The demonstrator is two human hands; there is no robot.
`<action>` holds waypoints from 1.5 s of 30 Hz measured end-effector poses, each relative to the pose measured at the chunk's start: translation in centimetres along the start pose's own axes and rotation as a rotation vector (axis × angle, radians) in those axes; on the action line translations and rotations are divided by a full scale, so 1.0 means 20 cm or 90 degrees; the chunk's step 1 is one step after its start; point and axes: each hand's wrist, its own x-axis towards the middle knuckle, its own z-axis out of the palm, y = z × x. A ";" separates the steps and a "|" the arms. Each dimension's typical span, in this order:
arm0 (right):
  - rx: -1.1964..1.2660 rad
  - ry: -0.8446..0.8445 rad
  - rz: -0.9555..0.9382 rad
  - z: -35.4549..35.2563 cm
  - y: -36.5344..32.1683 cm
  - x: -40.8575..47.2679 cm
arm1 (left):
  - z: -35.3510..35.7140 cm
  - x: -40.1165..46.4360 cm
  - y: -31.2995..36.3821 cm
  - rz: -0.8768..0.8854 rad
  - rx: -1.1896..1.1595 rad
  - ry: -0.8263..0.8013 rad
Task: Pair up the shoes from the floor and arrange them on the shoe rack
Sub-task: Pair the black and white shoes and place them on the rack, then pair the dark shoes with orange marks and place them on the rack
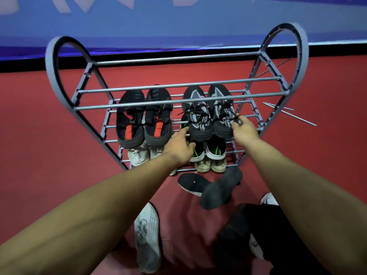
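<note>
Two hands on the shoe rack (275,78): our right hand (244,129) pinches the grey-black sneaker's (222,114) laces, our left hand (181,146) rests, fingers relaxed, beside its mate (197,116).

Two bare forearms seen from above, left hand (179,148) and right hand (244,129) at far ends. No sleeves, watch, rings or gloves visible on either arm. Dark trousers (264,235) worn, seen at lower right, blurred. White shoe with dark mark (256,246) seen beside trouser leg; whether worn cannot be told.
</note>
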 end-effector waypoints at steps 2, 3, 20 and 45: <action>0.121 -0.027 0.066 0.01 0.00 -0.03 | -0.01 -0.03 -0.01 0.008 -0.063 -0.041; 0.199 -0.041 0.102 0.01 0.00 -0.04 | 0.00 -0.03 0.00 0.009 -0.101 -0.058; 0.205 0.034 0.140 0.07 0.05 0.02 | 0.14 0.07 -0.03 -0.002 -0.173 -0.067; -0.275 -0.118 0.608 0.65 1.47 -0.88 | 1.06 -0.47 -0.84 -0.239 -0.289 -0.079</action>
